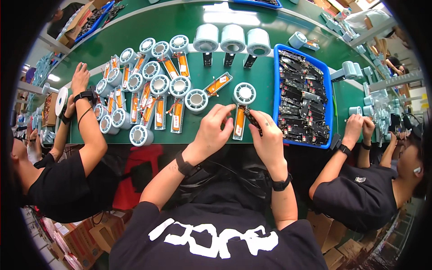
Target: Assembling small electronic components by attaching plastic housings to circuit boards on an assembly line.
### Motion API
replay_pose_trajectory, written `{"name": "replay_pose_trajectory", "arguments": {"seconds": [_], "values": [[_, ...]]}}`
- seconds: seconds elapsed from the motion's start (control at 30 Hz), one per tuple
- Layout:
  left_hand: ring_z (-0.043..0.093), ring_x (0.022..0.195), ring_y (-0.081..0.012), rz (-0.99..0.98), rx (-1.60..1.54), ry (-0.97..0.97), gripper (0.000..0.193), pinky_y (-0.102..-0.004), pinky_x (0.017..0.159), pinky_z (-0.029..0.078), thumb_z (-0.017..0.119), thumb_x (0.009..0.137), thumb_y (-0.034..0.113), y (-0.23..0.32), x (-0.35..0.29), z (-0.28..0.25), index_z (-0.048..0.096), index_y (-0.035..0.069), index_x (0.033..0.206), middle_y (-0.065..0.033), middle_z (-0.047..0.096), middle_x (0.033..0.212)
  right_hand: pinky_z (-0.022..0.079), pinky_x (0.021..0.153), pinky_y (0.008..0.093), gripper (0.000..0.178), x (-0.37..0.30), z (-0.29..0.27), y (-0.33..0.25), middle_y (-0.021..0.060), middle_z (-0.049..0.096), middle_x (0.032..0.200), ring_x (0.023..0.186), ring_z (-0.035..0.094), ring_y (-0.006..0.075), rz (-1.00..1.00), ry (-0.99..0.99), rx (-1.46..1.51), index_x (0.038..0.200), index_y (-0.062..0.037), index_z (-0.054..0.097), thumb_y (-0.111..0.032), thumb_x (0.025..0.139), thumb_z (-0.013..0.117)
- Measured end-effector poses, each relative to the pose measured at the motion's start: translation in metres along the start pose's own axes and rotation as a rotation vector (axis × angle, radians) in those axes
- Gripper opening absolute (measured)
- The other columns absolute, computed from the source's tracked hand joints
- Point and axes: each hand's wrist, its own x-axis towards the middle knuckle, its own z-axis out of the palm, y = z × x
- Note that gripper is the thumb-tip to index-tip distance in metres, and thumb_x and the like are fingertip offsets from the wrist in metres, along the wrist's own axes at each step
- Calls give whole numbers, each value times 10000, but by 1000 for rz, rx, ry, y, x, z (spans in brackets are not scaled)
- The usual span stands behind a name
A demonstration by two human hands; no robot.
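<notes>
In front of me lies a pale blue handheld fan [244,93], its round head pointing away and its handle open, showing an orange battery [240,120] and thin wires. My left hand [211,128] is at the left side of the handle, fingers curled, index fingertip touching the handle's top near the fan head. My right hand [270,137] grips a narrow black circuit board strip [253,119] between thumb and fingers, close beside the handle's right edge. What the left fingertips pinch is partly hidden. Another open-handled fan [196,100] lies to the left, its battery exposed.
A blue tray [332,96] full of black board strips stands to the right. Several open fans [159,84] crowd the green table [256,74] at left. Three fans [233,38] stand behind. Co-workers' arms [87,117] and hands [354,128] are at both sides.
</notes>
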Motion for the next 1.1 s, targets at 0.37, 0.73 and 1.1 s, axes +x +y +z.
{"name": "replay_pose_trajectory", "arguments": {"seconds": [0.37,0.73,1.1], "values": [[643,853,-310,52,-70,23,334,-381,739,531,607,833,-40,-10,-4,5,659,-37,1163,-170,669,995,556,821,411,294,6,17,-17,193,686,1108,960,684,363,48,101,-75,1147,14,663,15,854,690],[603,862,-320,128,-53,-16,383,-393,748,516,607,811,-50,-14,-6,4,657,-31,1190,-148,671,970,538,789,394,381,-11,22,-28,190,608,1114,980,634,340,145,82,-166,1197,10,665,-50,830,742],[584,871,-305,132,26,-66,392,-396,778,524,629,798,-25,-12,-5,4,660,-28,1189,-130,672,973,528,773,401,401,-16,19,-17,175,613,1060,932,635,316,158,180,-155,1232,3,661,-41,839,730]]}}
